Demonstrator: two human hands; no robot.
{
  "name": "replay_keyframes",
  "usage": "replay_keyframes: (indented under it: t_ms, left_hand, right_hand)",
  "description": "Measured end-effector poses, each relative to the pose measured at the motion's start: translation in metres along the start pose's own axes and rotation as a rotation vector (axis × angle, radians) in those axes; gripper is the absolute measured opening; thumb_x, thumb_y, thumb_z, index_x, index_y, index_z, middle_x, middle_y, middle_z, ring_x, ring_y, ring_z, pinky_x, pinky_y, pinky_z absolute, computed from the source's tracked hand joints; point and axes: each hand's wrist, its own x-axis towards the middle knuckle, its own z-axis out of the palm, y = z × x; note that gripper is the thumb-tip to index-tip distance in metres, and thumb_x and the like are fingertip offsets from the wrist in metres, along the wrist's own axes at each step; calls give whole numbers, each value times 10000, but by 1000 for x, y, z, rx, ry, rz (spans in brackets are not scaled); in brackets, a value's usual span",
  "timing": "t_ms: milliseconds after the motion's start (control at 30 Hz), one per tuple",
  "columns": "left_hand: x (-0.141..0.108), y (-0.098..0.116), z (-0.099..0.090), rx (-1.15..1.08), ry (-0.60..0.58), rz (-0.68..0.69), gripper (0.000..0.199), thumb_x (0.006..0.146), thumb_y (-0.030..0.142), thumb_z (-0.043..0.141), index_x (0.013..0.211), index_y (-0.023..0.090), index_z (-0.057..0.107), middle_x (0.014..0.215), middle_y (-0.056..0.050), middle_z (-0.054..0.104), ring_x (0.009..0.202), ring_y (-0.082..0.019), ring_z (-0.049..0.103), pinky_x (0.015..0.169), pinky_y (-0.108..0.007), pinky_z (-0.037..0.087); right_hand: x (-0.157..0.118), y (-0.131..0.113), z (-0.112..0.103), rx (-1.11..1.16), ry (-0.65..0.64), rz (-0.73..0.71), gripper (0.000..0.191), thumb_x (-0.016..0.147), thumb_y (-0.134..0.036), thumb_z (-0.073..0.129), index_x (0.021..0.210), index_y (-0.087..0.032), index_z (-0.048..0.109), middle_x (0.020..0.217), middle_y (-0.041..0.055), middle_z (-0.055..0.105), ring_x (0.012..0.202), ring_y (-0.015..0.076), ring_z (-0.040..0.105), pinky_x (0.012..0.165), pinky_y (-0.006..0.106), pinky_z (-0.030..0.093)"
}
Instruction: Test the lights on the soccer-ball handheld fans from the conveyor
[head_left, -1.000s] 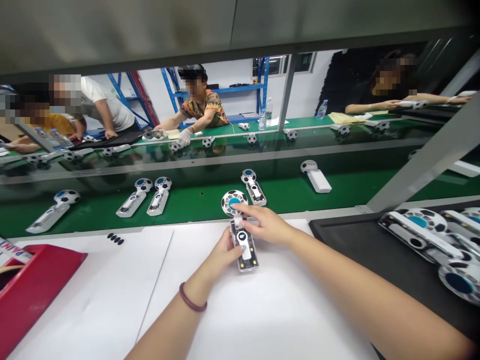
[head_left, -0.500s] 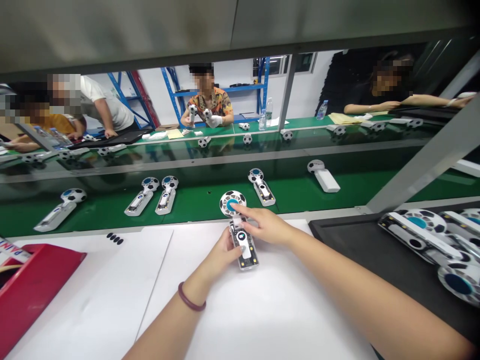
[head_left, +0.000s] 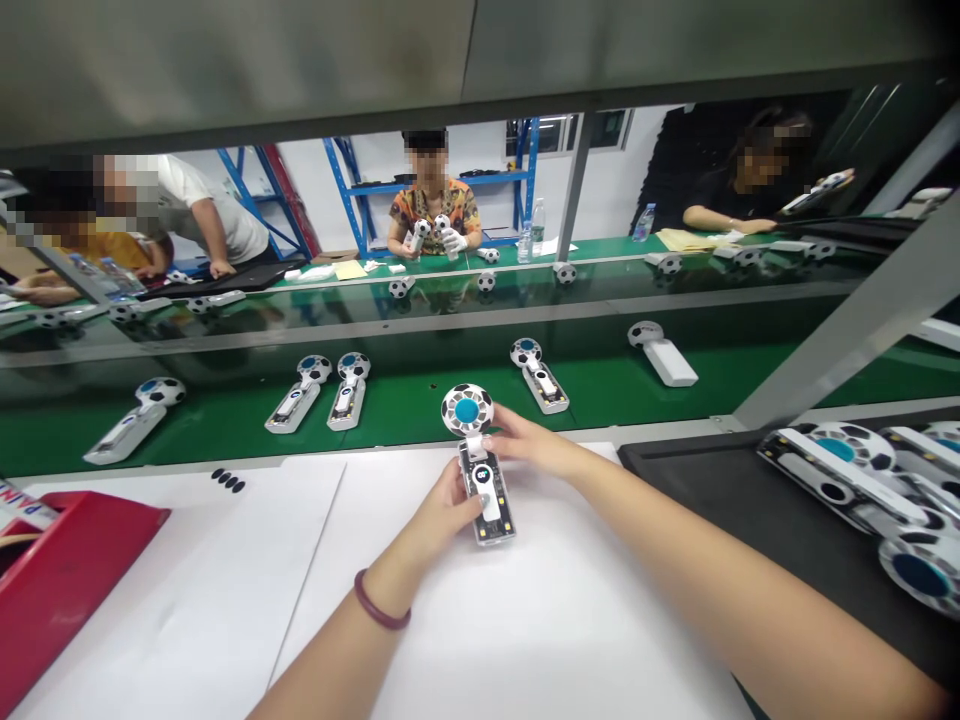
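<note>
A handheld device (head_left: pixel 489 494) with a clear body, a small lit round display and a soccer-ball-patterned round head is held above the white work surface (head_left: pixel 600 620). My left hand (head_left: pixel 448 503) is wrapped round the lower body, its thumb on the front. At the neck and the right edge of the head, my right hand (head_left: pixel 534 446) grips the same device with its fingers. The blue disc in the centre of the head is uncovered.
Several similar devices (head_left: pixel 349 392) lie on the green conveyor (head_left: pixel 420 410). More sit in a black tray (head_left: pixel 690 500) at right. At left are a red bin (head_left: pixel 82 570) and several black ovals (head_left: pixel 228 481). People (head_left: pixel 431 215) work across the line.
My right fingers have moved off the blue disc to the head's edge and neck. The devices on the near conveyor have shifted right; those on the far one have shifted slightly left.
</note>
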Motion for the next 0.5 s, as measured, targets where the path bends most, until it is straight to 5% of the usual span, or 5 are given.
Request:
replay_keyframes:
  t_ms: [100, 367, 500]
  left_hand:
    - [-4, -1, 3, 37, -22, 20, 649, 690, 406, 693, 1203, 173, 372, 1132, -144, 541, 1066, -308, 509, 908, -448, 384]
    - [-8, -6, 7, 14, -197, 44, 676, 701, 359, 697, 1254, 192, 345, 1208, -144, 504, 1130, -314, 474, 940, -456, 374]
    - [-8, -4, 3, -150, -213, 21, 680, 716, 355, 687, 1282, 251, 325, 1231, -115, 500, 1143, -280, 472, 926, -420, 375]
  right_hand:
    - [-4, -4, 4, 179, -63, 112, 439, 730, -374, 649, 1109, -184, 536, 1115, 89, 577, 1000, 216, 562, 871, 365, 454]
    - [-11, -8, 25, 384, -254, 245, 340, 671, -305, 673, 970, -151, 623, 996, 90, 629, 897, 223, 602, 803, 361, 480]
    - [-23, -31, 23, 299, -88, 142, 263, 618, -288, 703, 830, -145, 645, 891, 72, 643, 836, 222, 608, 788, 356, 479]
